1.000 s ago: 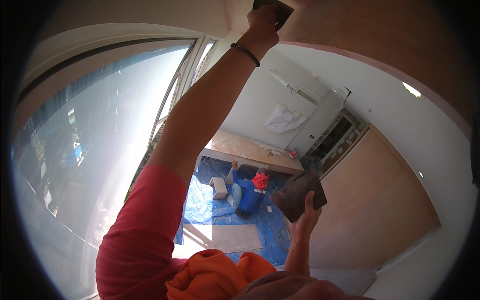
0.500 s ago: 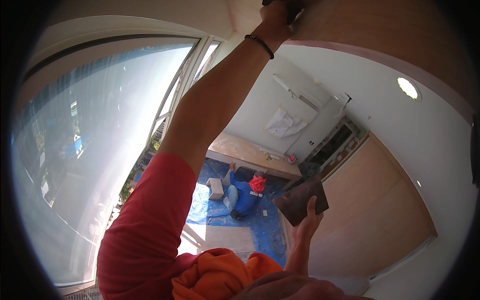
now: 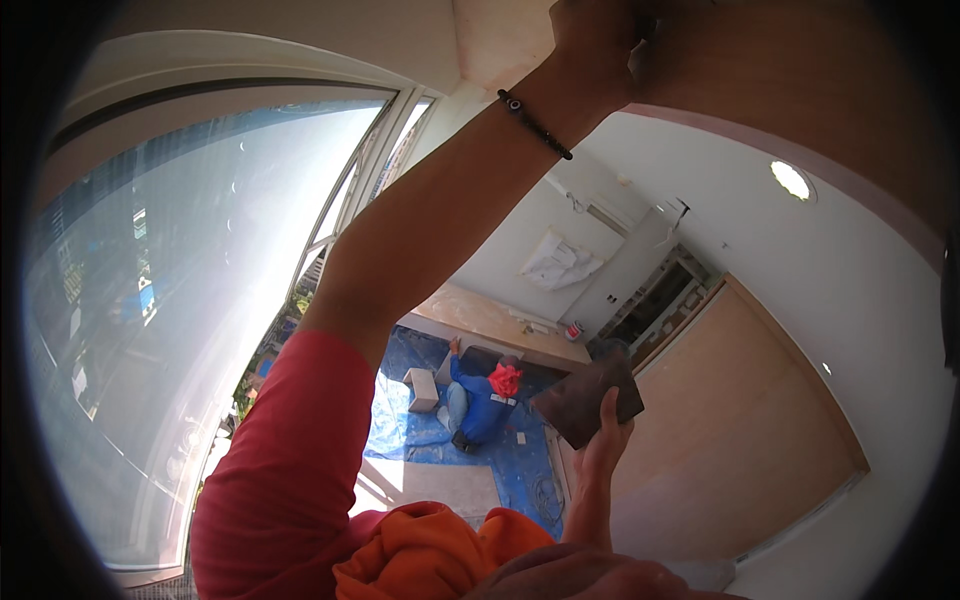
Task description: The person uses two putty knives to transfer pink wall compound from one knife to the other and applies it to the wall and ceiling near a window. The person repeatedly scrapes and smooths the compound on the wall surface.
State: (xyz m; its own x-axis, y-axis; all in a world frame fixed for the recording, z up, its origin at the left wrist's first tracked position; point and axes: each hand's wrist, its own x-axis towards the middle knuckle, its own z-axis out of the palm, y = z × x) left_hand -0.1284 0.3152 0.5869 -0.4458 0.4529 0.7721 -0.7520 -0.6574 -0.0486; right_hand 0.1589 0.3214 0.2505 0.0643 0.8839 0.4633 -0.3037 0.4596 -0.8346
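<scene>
My left arm, in a red sleeve with a dark bead bracelet, stretches up to a wooden panel (image 3: 790, 70) overhead. At its end my left hand (image 3: 597, 45) is closed against the panel's surface. Something dark shows at its fingers, but its kind is hidden. Lower right, my right hand (image 3: 603, 445) grips a flat, dark brown rectangular sheet (image 3: 585, 402) by its edge, thumb across the face. The sheet is held tilted in the air, apart from the panel.
Below, a person in blue (image 3: 485, 405) crouches on blue floor sheeting (image 3: 525, 470), beside a small box (image 3: 423, 390) and a long wooden bench (image 3: 490, 325). Tall windows (image 3: 190, 300) stand at left. A large wooden panel (image 3: 740, 420) is at right. An orange cloth (image 3: 420, 550) hangs at my neck.
My left hand has slid to the right along the overhead panel. The right hand still holds the dark sheet, now slightly lower and further left in view.
</scene>
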